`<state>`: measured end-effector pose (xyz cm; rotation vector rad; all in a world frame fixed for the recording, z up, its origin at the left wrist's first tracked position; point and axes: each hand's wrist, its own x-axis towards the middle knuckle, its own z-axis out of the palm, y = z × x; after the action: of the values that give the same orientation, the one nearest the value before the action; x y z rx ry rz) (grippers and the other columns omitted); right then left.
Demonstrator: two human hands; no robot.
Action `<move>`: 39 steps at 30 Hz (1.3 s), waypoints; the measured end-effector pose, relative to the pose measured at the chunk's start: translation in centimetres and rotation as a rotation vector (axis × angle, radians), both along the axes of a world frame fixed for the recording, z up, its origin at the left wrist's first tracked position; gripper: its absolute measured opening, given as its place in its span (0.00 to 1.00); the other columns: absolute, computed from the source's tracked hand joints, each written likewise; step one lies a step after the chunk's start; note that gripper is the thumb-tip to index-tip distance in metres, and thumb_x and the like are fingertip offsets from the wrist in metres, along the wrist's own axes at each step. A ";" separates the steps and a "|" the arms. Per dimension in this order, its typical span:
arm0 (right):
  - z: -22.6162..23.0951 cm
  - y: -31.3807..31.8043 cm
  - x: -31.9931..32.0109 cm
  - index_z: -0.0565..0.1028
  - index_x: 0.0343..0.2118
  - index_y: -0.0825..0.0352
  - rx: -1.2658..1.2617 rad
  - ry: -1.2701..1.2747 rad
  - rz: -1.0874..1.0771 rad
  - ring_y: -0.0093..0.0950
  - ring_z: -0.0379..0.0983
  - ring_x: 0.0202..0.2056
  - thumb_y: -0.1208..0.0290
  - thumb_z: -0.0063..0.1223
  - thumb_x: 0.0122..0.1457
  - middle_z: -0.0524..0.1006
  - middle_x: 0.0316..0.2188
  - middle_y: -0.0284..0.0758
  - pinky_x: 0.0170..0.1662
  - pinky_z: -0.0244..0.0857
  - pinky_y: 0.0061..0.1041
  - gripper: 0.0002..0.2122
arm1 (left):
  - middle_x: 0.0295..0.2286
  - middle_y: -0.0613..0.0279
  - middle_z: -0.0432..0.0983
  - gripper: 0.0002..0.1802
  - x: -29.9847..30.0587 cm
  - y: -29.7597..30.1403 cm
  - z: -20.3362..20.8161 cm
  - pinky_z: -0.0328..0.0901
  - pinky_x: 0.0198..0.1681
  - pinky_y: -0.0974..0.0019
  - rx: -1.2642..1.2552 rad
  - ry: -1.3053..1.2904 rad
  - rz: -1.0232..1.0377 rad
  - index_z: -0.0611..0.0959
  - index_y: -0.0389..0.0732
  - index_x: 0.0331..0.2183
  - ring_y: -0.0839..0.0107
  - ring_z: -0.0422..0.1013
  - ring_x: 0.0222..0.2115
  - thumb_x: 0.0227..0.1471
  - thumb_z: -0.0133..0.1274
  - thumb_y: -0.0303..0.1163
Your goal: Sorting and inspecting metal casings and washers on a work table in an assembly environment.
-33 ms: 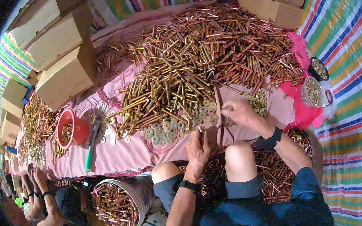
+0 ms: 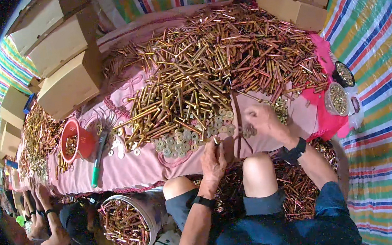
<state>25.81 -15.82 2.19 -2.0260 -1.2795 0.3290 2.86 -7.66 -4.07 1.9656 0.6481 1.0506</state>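
My left hand (image 2: 213,160) is closed at the front edge of the pink cloth (image 2: 129,169), just over my knees. From between its thumb and fingers sticks the short end of a metal bolt (image 2: 216,141); the rest is hidden in the hand. To its right, my right hand (image 2: 266,120) hovers over the cloth between some loose washers (image 2: 247,130) and a small heap of nuts (image 2: 281,109). Motion smears its bent fingers, so I cannot see whether they hold anything. More flat washers (image 2: 177,145) lie ahead of my left hand, before a large pile of brassy bolts (image 2: 178,93).
An orange-red bowl (image 2: 81,147) and a green-handled metal rake (image 2: 96,172) lie left. Clear tubs of small parts (image 2: 337,99) stand right. Cardboard boxes (image 2: 68,84) are stacked at the back left. Below is a bucket of bolts (image 2: 125,225); a co-worker's arms (image 2: 49,231) are at far left.
My right hand has shifted slightly right, its fingers now more blurred. My left hand stays in place with the bolt.
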 end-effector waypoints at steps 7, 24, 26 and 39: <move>0.4 -5.2 5.9 0.82 0.35 0.67 -0.094 -0.164 -0.219 0.40 0.79 0.40 0.68 0.56 0.57 0.82 0.35 0.43 0.46 0.71 0.35 0.09 | 0.31 0.46 0.77 0.13 0.0 -0.2 0.7 0.70 0.31 0.56 0.006 0.029 0.008 0.78 0.37 0.45 0.49 0.76 0.30 0.58 0.56 0.26; 3.4 -5.4 5.6 0.82 0.36 0.65 -0.143 -0.271 -0.352 0.41 0.79 0.33 0.66 0.58 0.57 0.82 0.32 0.44 0.37 0.71 0.38 0.09 | 0.31 0.46 0.77 0.09 -0.4 0.0 1.1 0.69 0.31 0.54 -0.025 0.107 0.005 0.78 0.38 0.42 0.47 0.76 0.31 0.58 0.54 0.26; 0.9 -5.2 7.9 0.81 0.38 0.66 -0.081 -0.273 -0.350 0.40 0.80 0.33 0.64 0.59 0.57 0.82 0.32 0.44 0.37 0.71 0.38 0.12 | 0.31 0.46 0.77 0.09 -0.1 -0.2 1.6 0.69 0.31 0.54 0.006 0.093 0.016 0.78 0.38 0.42 0.47 0.76 0.31 0.58 0.54 0.27; -0.4 -1.2 10.2 0.78 0.35 0.72 -0.343 -0.457 -0.398 0.52 0.78 0.39 0.62 0.67 0.50 0.79 0.32 0.55 0.42 0.70 0.47 0.17 | 0.32 0.46 0.77 0.10 -0.2 -0.1 1.1 0.69 0.34 0.54 -0.007 0.073 0.019 0.79 0.38 0.42 0.45 0.75 0.34 0.58 0.54 0.28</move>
<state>36.06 -17.07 1.77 -2.6994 -1.0845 -0.1223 2.67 -7.74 -2.98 2.0033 0.7110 0.9903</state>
